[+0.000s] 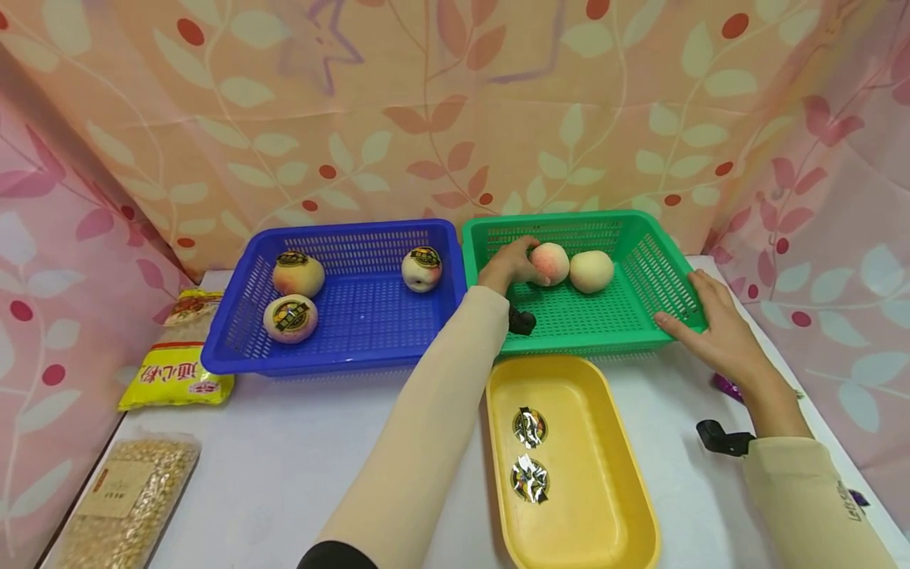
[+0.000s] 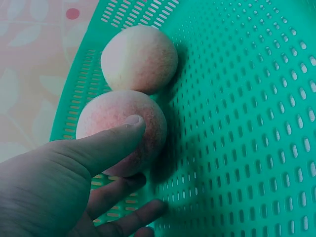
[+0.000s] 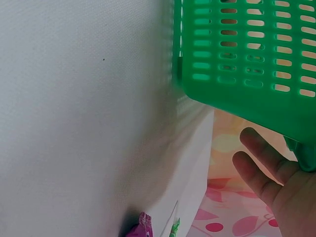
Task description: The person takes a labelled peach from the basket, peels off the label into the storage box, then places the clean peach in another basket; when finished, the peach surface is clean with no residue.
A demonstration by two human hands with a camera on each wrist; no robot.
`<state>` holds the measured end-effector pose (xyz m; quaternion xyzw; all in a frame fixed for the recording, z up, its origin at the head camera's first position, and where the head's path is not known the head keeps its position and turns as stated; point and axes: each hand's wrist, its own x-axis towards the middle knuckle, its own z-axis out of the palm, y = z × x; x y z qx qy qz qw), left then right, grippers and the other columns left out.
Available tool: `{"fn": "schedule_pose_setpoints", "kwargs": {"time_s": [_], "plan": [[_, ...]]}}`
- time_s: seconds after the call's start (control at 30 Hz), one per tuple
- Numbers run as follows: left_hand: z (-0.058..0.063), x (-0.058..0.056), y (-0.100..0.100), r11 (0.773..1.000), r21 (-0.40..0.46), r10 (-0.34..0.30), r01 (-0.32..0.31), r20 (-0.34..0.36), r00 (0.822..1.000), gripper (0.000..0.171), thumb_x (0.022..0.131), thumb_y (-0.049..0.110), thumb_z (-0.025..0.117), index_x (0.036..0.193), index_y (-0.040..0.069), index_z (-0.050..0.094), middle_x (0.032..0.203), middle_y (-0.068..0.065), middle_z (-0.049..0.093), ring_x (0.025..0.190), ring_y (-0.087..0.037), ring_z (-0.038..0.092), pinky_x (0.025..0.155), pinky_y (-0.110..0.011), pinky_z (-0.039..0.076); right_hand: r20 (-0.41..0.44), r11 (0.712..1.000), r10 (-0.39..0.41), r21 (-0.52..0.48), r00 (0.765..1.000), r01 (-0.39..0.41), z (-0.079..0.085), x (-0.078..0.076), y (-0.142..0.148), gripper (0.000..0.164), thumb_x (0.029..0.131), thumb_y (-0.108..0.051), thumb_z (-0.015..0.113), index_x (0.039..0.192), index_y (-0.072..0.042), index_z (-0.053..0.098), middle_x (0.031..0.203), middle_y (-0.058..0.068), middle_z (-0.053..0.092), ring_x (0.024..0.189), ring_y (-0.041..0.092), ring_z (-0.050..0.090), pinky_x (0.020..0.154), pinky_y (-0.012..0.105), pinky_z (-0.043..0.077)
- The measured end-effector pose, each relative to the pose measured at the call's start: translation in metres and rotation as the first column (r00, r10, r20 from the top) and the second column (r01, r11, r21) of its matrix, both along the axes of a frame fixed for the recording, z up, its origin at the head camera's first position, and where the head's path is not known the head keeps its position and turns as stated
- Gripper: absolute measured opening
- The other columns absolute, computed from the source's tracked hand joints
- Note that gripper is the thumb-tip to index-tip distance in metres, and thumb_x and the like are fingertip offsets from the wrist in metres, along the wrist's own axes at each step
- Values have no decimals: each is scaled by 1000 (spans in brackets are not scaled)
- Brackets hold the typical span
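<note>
Peach (image 1: 550, 263), cream with a pink blush, sits in the green basket (image 1: 583, 344) at 3 o'clock of the head view; the left hand (image 1: 513, 264) has its grip clamped on it, hiding its 9 o'clock edge; a paler second peach (image 1: 592, 272) adjoins it at 3 o'clock; the right hand (image 1: 727, 324) takes the basket's rim at 4 o'clock, grip closed with thumb inside; on the bench (image 1: 306, 450), a yellow packet (image 1: 178, 373) at 9 o'clock reads 通心粉; the grain bag (image 1: 131, 474) at 8 o'clock is cut off, its label too small to read; labelled peaches (image 1: 291, 319) in the blue basket (image 1: 355, 316) carry dark-and-gold labels, illegible; stickers (image 1: 530, 427) shine in the yellow tray (image 1: 597, 474) at 5 o'clock; the right sleeve (image 1: 810, 482) shows "Let's", the rest unclear.

Left wrist view: thumb across fuzzy, red-speckled skin; fingers at 6 o'clock, partly hidden; second peach at 12 o'clock.

Right wrist view: basket corner at 1 o'clock; two straight fingers at 4 o'clock, thumb hidden; purple wrapper (image 3: 142, 228) at 6 o'clock, cut off.
</note>
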<state>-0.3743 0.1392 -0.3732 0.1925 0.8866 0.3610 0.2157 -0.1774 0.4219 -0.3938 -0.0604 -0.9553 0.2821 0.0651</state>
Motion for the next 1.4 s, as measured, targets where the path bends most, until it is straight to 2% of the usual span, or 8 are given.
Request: {"fn": "schedule_pose_setpoints", "kwargs": {"time_s": [0.2,0.5,0.57,0.77,0.93,1.0,1.2,1.4], "plan": [[4,6,0,998,20,56,-56,-24,998,77,88,20,80,154,27,41,153,-8,49,136,-30,51,107,-48,47,-10,1000,11,-8,1000,-11,1,0,-1,97,96,-52,59,165,-13,4,171,22,-1,150,56,14,108,83,19],[16,13,4,992,-20,116,-121,-180,977,69,89,32,79,150,34,46,154,-2,51,144,-31,44,117,-57,34,-32,1000,20,5,999,-20,2,2,-1,94,97,-49,58,164,-9,6,170,25,2,149,57,15,108,83,19],[20,13,3,992,-18,119,-124,-182,976,69,89,32,79,150,35,46,155,0,49,145,-30,44,117,-57,34,-35,1000,23,4,999,-23,2,3,-1,94,97,-48,59,164,-9,7,170,25,3,149,57,15,108,83,19],[29,15,-3,993,-35,106,-113,-165,981,70,89,27,79,150,35,46,153,0,51,135,-27,53,105,-47,48,-26,1000,26,3,999,-26,3,3,-1,94,97,-49,58,164,-9,6,169,26,3,148,58,16,108,83,19],[31,17,-12,993,-57,95,-105,-152,984,70,91,25,76,152,34,44,153,0,52,134,-25,54,105,-43,48,-13,1000,29,-5,999,-29,2,2,-3,94,97,-51,57,165,-10,5,170,24,2,148,58,16,107,83,19],[33,17,-20,995,-41,88,-96,-153,984,70,93,26,74,154,33,42,156,0,49,138,-25,50,106,-42,48,-10,999,34,-13,999,-34,0,-1,-5,94,97,-52,57,165,-12,4,170,23,1,149,58,15,107,84,19],[46,22,-41,994,113,33,-8,-224,974,69,97,27,70,157,28,37,161,-3,43,145,-27,45,110,-43,46,2,999,40,-20,999,-40,-4,-3,-4,94,97,-53,56,165,-15,1,171,23,-2,148,59,12,105,84,19],[60,40,-65,978,208,62,-3,-278,959,68,97,30,69,157,31,37,159,-3,45,145,-22,46,106,-41,49,0,999,35,-19,999,-35,-5,1,5,93,98,-50,55,165,-14,1,170,26,-4,148,62,10,105,85,16]]}}
